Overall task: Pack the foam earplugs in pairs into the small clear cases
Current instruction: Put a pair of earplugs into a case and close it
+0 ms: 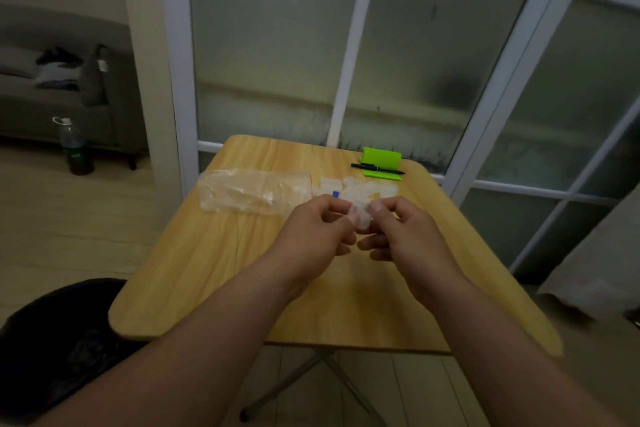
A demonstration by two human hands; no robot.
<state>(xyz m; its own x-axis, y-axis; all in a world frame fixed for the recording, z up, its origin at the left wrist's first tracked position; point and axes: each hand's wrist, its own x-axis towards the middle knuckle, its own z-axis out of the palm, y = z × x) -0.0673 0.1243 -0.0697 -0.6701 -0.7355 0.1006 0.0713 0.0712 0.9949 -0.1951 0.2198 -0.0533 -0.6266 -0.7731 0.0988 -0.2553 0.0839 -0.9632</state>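
Head view: a wooden table (194, 274) fills the middle. A crumpled clear plastic bag (249, 191) lies at ten o'clock on it. The left hand (315, 229) and right hand (405, 229) meet above the table's centre, fingers and thumbs of both curled and pinching one small clear case (362, 217) between them. Whether it holds earplugs cannot be told. A green stand (382, 158) sits at one o'clock, and a pile of clear cases (367, 191) lies at twelve o'clock, just beyond the hands. A black pen (377, 168) rests across the stand. A small blue piece (335, 194) shows at the pile's nine o'clock edge.
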